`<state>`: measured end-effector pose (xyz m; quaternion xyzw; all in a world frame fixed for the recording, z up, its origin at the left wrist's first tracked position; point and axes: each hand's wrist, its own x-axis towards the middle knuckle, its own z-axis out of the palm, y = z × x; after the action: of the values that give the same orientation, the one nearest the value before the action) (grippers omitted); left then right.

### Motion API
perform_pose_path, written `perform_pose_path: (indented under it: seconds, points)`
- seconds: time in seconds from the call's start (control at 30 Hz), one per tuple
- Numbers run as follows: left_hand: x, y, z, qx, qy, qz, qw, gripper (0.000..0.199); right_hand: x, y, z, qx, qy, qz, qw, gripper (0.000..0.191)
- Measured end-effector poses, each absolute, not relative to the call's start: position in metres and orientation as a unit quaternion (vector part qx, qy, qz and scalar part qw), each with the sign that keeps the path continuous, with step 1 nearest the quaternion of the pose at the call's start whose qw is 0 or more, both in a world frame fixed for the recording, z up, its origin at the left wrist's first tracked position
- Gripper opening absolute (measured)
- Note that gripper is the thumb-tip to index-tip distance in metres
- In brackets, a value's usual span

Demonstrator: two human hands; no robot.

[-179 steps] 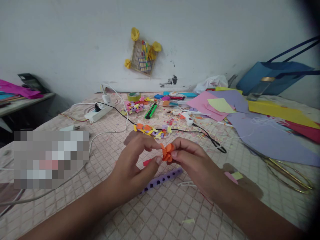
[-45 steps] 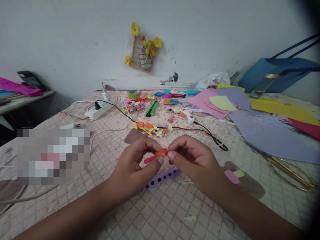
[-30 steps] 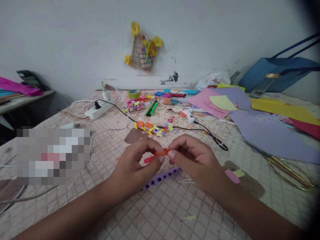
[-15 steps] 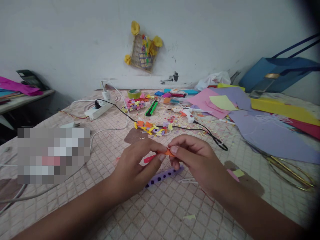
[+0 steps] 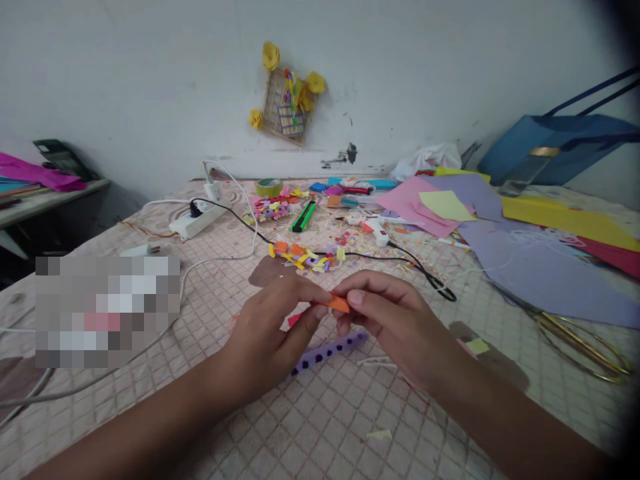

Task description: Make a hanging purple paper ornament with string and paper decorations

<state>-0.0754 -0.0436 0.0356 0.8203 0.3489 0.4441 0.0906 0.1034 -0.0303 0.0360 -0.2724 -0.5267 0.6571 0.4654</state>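
A small orange paper piece (image 5: 339, 303) is pinched between both hands above the table. My left hand (image 5: 277, 327) grips its left end between thumb and fingers. At the other end, the thumb and fingertips of my right hand (image 5: 387, 313) are closed on it. Just under my left hand shows a bit of red paper (image 5: 295, 320), mostly hidden. Below the hands lies a purple strip with dark dots (image 5: 327, 353), its left end covered by my left hand. Behind them rests a colourful paper garland (image 5: 305, 257) of orange, yellow and purple pieces.
A white glue gun (image 5: 377, 232) lies among paper scraps, its black cord curling right. Further back are a green cutter knife (image 5: 303, 217) and a tape roll (image 5: 269, 187). Gold-handled scissors (image 5: 583, 343) and coloured sheets (image 5: 545, 273) occupy the right; a power strip (image 5: 197, 220) stands left.
My right fingers have shifted slightly along the orange paper piece, and more of it shows between the hands. Less of the red paper is visible. The other things stay put.
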Motion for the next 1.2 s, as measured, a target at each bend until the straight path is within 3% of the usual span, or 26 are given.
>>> perform_pose_path:
  seconds: [0.6, 0.83, 1.2]
  points:
    - [-0.0746, -0.0477, 0.0375, 0.832, 0.321, 0.446, 0.073, 0.028, 0.1011, -0.0340, 0.0397, -0.296, -0.551, 0.630, 0.460, 0.008]
    - [-0.0728, -0.0500, 0.0404, 0.824, 0.351, 0.442, 0.054, 0.022, 0.1004, -0.0368, 0.0385, -0.301, -0.567, 0.604, 0.472, 0.016]
    - [-0.0719, -0.0519, 0.0430, 0.808, 0.369, 0.456, 0.052, 0.016, 0.1011, -0.0376, 0.0377, -0.300, -0.614, 0.561, 0.467, 0.012]
